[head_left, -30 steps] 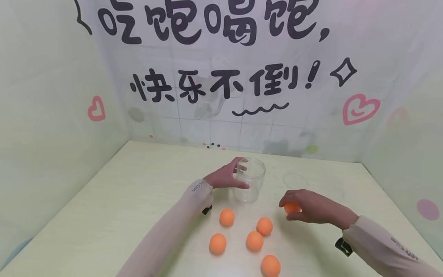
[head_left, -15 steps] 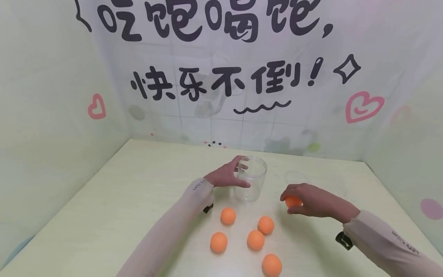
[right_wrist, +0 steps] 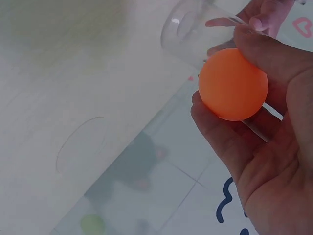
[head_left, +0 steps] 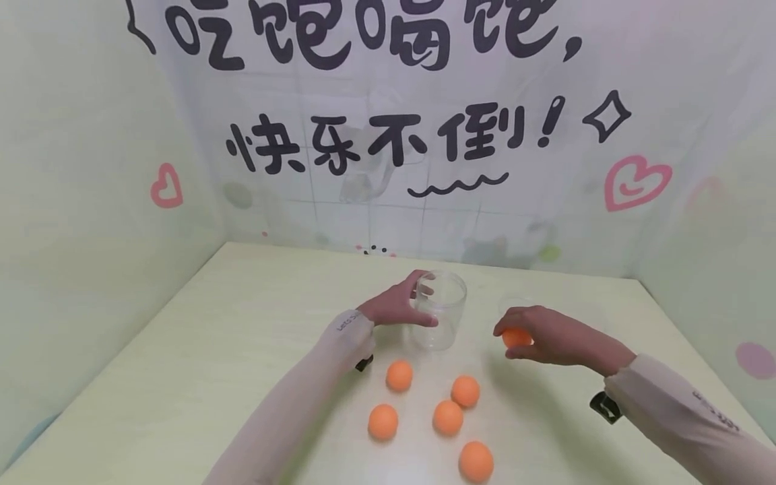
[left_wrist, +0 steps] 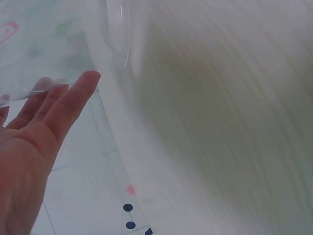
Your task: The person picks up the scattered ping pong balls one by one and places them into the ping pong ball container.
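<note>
A clear, uncapped plastic jar (head_left: 445,320) stands upright on the table. My left hand (head_left: 397,304) holds it from the left, thumb at the near side and fingers behind; in the left wrist view the fingertips (left_wrist: 89,77) lie against its clear wall. Right of the jar, my right hand (head_left: 548,337) grips an orange ping-pong ball (right_wrist: 233,84) between thumb and fingers, raised above the table. Several more orange balls lie nearer the front: one ball (head_left: 399,376), another ball (head_left: 383,422), a pair of balls (head_left: 448,417) close together, and the nearest ball (head_left: 475,461).
A faint clear disc (right_wrist: 80,142), perhaps the jar's lid, lies flat on the table (head_left: 200,350) beyond my right hand, which partly covers it in the head view. A printed curtain (head_left: 339,222) closes off the back and both sides.
My right hand, with its ball, has risen and moved slightly away from me, now covering more of the clear disc. The left hand, jar and loose balls keep their places.
</note>
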Motion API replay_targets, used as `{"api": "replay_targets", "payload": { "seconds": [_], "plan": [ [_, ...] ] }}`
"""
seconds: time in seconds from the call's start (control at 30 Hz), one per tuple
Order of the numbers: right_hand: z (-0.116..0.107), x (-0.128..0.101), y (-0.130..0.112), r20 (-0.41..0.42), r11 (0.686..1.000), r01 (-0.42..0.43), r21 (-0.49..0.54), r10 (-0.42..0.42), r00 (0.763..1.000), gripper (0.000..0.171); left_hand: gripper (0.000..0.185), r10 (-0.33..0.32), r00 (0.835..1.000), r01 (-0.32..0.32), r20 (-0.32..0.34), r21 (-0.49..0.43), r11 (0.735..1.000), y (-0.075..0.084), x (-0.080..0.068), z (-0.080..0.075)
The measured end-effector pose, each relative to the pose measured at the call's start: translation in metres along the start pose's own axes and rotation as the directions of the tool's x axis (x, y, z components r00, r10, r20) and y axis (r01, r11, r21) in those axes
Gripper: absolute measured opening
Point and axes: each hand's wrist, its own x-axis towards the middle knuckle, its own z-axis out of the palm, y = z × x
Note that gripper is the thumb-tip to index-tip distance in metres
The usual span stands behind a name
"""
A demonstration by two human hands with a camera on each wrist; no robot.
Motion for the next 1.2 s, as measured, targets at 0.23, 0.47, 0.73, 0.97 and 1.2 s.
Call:
{"api": "replay_targets", "payload": {
  "seconds": [0.23, 0.47, 0.73, 0.97, 1.2],
  "plan": [
    [-0.026, 0.024, -0.001, -0.034, 0.998, -0.031, -0.057, 0.029, 0.999, 0.025, 0.086, 0.013, 1.000, -0.013, 0.015, 0.019, 1.000, 0.000, 0.002, -0.001],
    [-0.045, 0.056, -0.004, -0.104, 0.998, 0.016, -0.066, -0.022, 0.994, 0.024, 0.084, -0.025, 1.000, 0.025, 0.017, 0.003, 1.000, 0.002, -0.002, -0.002],
    [-0.049, 0.082, -0.007, -0.123, 0.999, 0.002, -0.032, -0.006, 0.992, 0.025, 0.083, -0.042, 0.999, 0.042, 0.022, 0.004, 0.999, 0.002, -0.001, -0.001],
    [-0.040, 0.094, -0.006, -0.105, 1.000, -0.009, 0.000, 0.009, 0.994, 0.027, 0.084, -0.036, 0.999, 0.037, 0.035, -0.002, 0.999, 0.003, 0.000, 0.000],
    [-0.033, 0.103, -0.008, -0.089, 0.998, 0.058, 0.006, -0.058, 0.994, 0.026, 0.082, -0.041, 0.999, 0.041, 0.028, -0.004, 0.999, 0.002, -0.001, 0.001]
  ]
}}
